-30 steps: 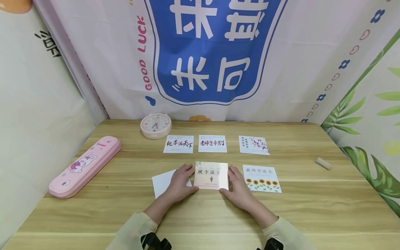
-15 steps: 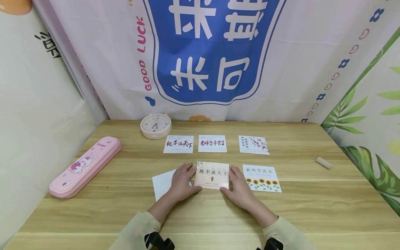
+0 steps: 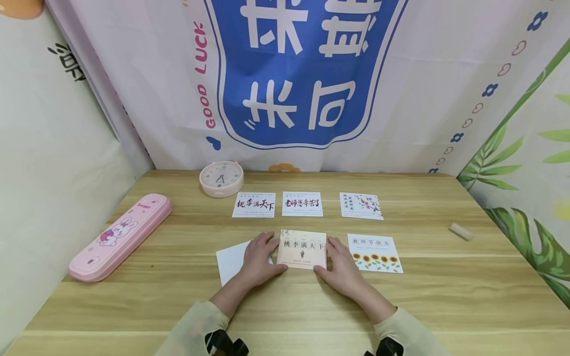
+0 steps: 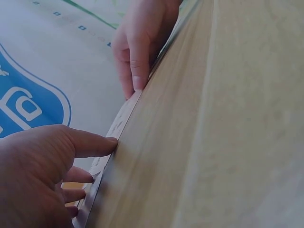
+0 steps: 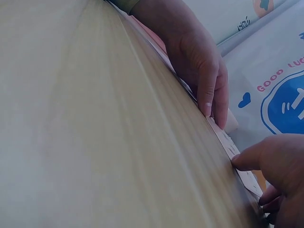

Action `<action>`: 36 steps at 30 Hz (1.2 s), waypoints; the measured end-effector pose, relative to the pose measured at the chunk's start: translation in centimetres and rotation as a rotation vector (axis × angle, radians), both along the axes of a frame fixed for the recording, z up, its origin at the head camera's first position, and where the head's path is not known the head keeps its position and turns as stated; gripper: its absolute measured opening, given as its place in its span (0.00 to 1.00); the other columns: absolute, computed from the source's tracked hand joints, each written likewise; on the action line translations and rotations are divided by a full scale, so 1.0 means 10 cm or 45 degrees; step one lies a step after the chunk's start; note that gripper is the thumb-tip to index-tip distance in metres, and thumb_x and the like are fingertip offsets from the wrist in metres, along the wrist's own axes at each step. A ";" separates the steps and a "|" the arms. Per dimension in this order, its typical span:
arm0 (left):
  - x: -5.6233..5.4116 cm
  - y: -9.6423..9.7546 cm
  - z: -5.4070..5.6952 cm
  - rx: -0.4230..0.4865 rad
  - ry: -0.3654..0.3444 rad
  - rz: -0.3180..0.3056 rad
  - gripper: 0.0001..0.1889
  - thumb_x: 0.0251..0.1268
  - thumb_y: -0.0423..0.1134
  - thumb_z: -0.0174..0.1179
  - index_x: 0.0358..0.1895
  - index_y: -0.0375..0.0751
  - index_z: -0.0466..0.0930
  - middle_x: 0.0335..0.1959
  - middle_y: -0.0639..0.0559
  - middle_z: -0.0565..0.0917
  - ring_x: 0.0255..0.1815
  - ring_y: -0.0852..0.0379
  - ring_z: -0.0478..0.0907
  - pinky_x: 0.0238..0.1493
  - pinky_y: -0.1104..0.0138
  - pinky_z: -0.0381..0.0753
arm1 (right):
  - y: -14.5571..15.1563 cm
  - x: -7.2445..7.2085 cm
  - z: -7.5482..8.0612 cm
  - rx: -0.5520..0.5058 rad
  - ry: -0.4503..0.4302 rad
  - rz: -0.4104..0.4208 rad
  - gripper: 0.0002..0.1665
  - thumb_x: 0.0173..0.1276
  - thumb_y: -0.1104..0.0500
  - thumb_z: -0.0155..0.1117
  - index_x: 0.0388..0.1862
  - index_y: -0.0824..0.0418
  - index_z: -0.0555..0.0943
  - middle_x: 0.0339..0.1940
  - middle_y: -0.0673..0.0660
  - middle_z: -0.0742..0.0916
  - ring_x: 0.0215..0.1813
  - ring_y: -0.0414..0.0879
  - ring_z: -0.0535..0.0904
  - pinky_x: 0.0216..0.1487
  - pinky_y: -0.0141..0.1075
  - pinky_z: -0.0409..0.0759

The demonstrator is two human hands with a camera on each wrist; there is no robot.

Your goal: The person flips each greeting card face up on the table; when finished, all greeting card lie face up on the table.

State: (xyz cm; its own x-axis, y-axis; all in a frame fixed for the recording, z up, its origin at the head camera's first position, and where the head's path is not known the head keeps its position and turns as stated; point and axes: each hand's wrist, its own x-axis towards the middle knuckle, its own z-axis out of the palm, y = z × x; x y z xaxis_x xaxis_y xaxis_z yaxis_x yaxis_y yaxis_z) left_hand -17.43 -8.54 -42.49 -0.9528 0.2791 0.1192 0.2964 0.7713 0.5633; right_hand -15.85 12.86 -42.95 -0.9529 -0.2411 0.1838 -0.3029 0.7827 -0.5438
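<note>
A cream card (image 3: 302, 249) with a row of dark characters and a small figure printed on it lies on the wooden table in front of me. My left hand (image 3: 258, 259) rests at its left side, thumb by the lower left corner and fingers along the edge. On the other side my right hand (image 3: 343, 267) mirrors this, its thumb at the lower right corner. Both wrist views show thumb tips (image 4: 110, 140) at the card's near edge, with fingers relaxed. Partly under the left hand is a blank white card (image 3: 230, 262). A sunflower card (image 3: 376, 259) lies right of the right hand.
Behind, a row holds two red-lettered cards (image 3: 254, 205) and a blossom card (image 3: 361, 205). A round pink clock (image 3: 221, 179) sits at the back left. The pink pencil case (image 3: 121, 237) lies along the left, and a small eraser-like block (image 3: 460, 231) on the right.
Over the last second the cream card has shifted slightly right, the left hand moving with it, and the glare on its right side has gone. The last half second shows almost no movement.
</note>
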 end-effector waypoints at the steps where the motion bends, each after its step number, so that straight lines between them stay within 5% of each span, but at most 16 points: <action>1: 0.00 0.00 0.00 -0.002 0.002 0.000 0.34 0.41 0.44 0.65 0.55 0.33 0.68 0.59 0.39 0.62 0.61 0.40 0.51 0.59 0.50 0.46 | 0.00 0.00 0.00 0.003 0.000 0.001 0.40 0.50 0.55 0.65 0.57 0.75 0.63 0.59 0.70 0.64 0.62 0.61 0.54 0.60 0.49 0.51; 36: 0.01 -0.01 0.02 0.041 -0.004 -0.023 0.29 0.42 0.44 0.65 0.51 0.34 0.72 0.58 0.38 0.63 0.61 0.39 0.52 0.58 0.49 0.46 | 0.03 0.01 -0.02 -0.040 0.002 0.050 0.38 0.54 0.57 0.62 0.57 0.77 0.61 0.61 0.68 0.62 0.62 0.61 0.53 0.60 0.48 0.50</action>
State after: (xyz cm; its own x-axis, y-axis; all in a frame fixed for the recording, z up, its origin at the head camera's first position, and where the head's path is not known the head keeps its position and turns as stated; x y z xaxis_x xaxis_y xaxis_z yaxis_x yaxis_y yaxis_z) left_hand -17.37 -8.67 -42.29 -0.9482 0.2920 0.1252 0.3079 0.7472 0.5890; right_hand -15.72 13.21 -43.14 -0.9425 -0.2727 0.1935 -0.3342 0.7523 -0.5677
